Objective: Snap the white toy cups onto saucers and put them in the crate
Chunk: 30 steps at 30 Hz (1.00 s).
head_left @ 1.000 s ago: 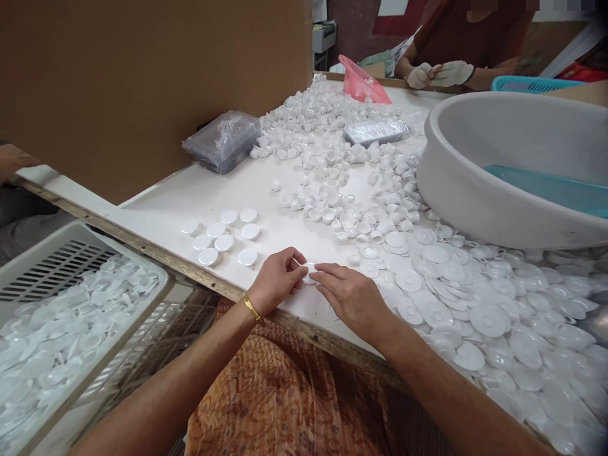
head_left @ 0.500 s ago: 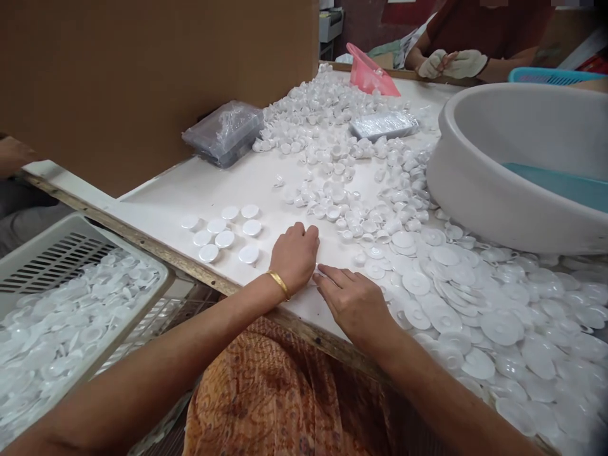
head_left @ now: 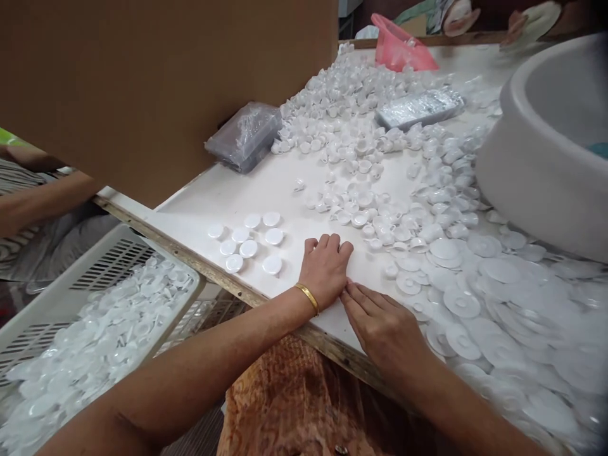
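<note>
My left hand (head_left: 327,269), with a gold bangle at its wrist, rests low over the white tabletop near its front edge, fingers curled. Against its thumb side press the fingertips of my right hand (head_left: 382,316), held close together. Whatever lies between them is hidden by my fingers. To the left of my hands stand several small round white pieces (head_left: 248,248) with flat, shiny tops. On the right spreads a heap of flat white plastic discs (head_left: 460,303), like toy saucers. Farther back lie many loose small white cups (head_left: 363,147).
A big grey tub (head_left: 517,171) stands at right. Wrapped clear boxes (head_left: 247,136) and a wrapped pack (head_left: 420,107) lie behind, near a pink basket (head_left: 399,47). A cardboard panel (head_left: 166,76) borders the left; below is a crate (head_left: 52,310) of white pieces. Co-workers' arms (head_left: 52,199) and gloved hands (head_left: 541,19) show.
The view has shifted, so the table appears lower and farther right or left of before. My hands stay together. The co-worker's gloved hands have moved apart; another arm reaches in at left.
</note>
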Motion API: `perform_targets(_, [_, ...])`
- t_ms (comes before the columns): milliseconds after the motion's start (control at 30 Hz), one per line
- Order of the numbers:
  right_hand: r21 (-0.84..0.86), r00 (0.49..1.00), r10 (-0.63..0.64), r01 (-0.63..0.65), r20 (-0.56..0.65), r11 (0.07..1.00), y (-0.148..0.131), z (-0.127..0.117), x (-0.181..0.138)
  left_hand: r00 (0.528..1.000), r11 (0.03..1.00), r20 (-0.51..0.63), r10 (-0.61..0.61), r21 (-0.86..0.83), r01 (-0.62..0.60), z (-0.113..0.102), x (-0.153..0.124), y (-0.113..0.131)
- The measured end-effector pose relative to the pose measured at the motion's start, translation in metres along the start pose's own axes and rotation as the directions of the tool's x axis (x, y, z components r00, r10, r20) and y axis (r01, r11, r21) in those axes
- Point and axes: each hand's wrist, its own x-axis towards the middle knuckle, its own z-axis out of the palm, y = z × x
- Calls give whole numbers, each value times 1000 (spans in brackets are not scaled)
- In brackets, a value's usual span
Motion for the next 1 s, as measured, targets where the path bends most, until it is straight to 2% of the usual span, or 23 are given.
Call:
perform_targets(67, [29, 1000, 19, -18, -13, 999, 1, 2, -1, 1000, 1000, -2, -24, -7, 24, -1, -2, 0])
perform_targets(167, [193, 996, 87, -80, -29, 978, 7, 4, -3, 995, 995, -7, -95, -30, 95, -1, -5, -2])
perform_targets(267, [377, 979, 202, -177, -28, 909, 12, 4, -3, 981, 979, -29, -192, -72, 190, 1, -7, -8])
perform_targets(333, [440, 962, 271, -234, -23, 867, 13, 4, -2, 970, 967, -32, -240, -96, 236, 1, -8, -12])
perform_targets(467, [480, 935, 350, -332, 55, 812, 11, 1, 0, 957, 942, 69, -282, -167, 290, -8, -14, -14])
perform_targets(567, [492, 927, 359, -365, 111, 791, 11, -1, 0, 941, 917, 130, -313, -215, 335, -16, -21, -11])
perform_targets(733, [483, 936, 310, -351, 166, 802, 9, -2, -1, 949, 887, 184, -254, -348, 305, -21, -31, -4])
perform_targets(867, [498, 926, 341, -375, 162, 782, 9, 0, -1, 959, 777, 240, -152, -570, 266, -28, -38, 4])
perform_targets(933, [554, 918, 376, -378, 123, 742, 10, 0, -1, 967, 707, 232, -105, -667, 236, -33, -43, 8])
perform_targets(1000, [648, 918, 395, -314, 23, 694, 12, -2, 0, 985, 644, 150, -87, -746, 171, -39, -48, 13])
